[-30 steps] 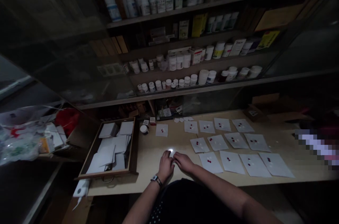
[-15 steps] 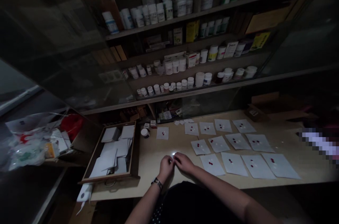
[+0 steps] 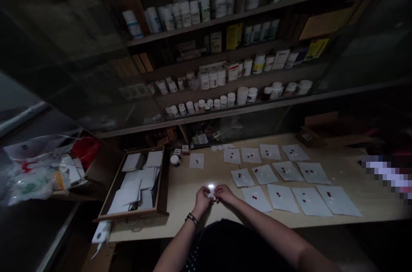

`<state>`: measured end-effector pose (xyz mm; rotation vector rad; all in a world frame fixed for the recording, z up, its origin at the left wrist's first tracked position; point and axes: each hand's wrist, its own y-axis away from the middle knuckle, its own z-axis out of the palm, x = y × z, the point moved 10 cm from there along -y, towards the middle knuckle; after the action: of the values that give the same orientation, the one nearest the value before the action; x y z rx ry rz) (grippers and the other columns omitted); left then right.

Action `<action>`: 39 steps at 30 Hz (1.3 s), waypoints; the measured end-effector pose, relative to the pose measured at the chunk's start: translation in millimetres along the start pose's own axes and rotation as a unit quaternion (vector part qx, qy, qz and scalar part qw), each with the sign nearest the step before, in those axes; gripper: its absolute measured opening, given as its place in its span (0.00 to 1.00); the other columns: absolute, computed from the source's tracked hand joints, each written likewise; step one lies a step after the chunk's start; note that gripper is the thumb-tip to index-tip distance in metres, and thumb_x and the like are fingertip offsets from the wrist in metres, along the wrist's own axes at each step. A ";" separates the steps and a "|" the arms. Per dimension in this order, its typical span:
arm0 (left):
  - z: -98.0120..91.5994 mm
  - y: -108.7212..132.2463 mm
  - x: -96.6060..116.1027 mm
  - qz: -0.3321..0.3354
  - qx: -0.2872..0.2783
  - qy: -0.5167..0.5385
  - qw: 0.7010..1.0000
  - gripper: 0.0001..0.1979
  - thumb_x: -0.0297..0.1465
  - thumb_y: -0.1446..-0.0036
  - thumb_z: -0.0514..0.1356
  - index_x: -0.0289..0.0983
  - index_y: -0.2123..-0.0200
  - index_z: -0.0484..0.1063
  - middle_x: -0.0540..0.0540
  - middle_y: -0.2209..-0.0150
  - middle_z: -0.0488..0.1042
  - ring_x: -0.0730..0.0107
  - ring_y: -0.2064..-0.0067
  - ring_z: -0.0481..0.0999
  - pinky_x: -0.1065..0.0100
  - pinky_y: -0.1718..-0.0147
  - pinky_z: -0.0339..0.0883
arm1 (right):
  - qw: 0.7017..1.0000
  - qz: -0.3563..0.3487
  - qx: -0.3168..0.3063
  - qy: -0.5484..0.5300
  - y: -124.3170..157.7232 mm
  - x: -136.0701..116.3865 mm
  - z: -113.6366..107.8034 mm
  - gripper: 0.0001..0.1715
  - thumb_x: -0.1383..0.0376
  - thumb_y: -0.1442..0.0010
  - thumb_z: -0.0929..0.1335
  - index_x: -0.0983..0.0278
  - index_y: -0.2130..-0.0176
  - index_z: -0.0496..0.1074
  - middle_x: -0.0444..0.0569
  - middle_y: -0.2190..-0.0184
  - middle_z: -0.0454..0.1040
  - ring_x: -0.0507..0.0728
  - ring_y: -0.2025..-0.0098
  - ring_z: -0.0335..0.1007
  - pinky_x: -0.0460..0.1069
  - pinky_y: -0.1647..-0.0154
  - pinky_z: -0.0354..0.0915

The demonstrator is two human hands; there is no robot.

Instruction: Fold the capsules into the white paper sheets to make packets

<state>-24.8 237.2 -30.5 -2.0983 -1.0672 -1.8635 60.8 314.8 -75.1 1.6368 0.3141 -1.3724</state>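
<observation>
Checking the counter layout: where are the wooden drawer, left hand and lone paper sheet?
Wooden drawer (image 3: 128,217), head view, front rim.
Left hand (image 3: 202,201), head view, hand's back.
Lone paper sheet (image 3: 196,165), head view, middle.

Two bare hands meet above the front edge of a pale wooden counter (image 3: 180,186): the left hand (image 3: 202,201), with a dark wristband (image 3: 192,219), and the right hand (image 3: 223,194) bring their fingertips together on a small white piece (image 3: 211,194). Toward the counter's right, rows of white paper squares (image 3: 283,198) carry red and white pills (image 3: 255,197). At its left end sits an open drawer (image 3: 128,216) of stacked white paper (image 3: 130,188), and above its back edge rise shelves of medicine bottles (image 3: 243,96)
</observation>
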 end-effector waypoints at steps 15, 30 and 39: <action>2.6 30.6 43.4 0.242 0.032 -0.360 0.900 0.21 0.20 0.43 0.49 0.35 0.48 0.70 0.36 0.45 0.69 0.57 0.42 0.67 0.56 0.43 0.61 | 0.901 -0.109 0.132 0.399 32.1 -52.2 -24.1 0.17 0.70 0.47 0.66 0.64 0.56 0.71 0.50 0.68 0.76 0.59 0.63 0.72 0.49 0.63 0.61; 27.8 48.3 10.3 0.262 -0.170 -0.562 0.766 0.35 0.44 0.34 0.46 0.37 0.31 0.37 0.38 0.31 0.43 0.47 0.31 0.42 0.36 0.38 0.35 | 0.776 -0.266 -0.126 0.558 62.2 -29.9 14.1 0.43 0.57 0.38 0.63 0.63 0.31 0.43 0.59 0.31 0.44 0.64 0.29 0.35 0.67 0.33 0.27; 31.0 49.0 -1.1 0.209 -0.199 -0.586 0.757 0.35 0.44 0.34 0.43 0.37 0.31 0.31 0.41 0.30 0.37 0.45 0.30 0.37 0.31 0.39 0.34 | 0.768 -0.266 -0.105 0.573 58.5 -42.1 11.5 0.36 0.61 0.37 0.61 0.63 0.32 0.51 0.59 0.33 0.52 0.64 0.31 0.44 0.68 0.33 0.32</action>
<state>29.0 217.2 -21.7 -3.4450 -0.1416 -0.4102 80.3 290.4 -9.1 2.0886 1.6831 -0.4445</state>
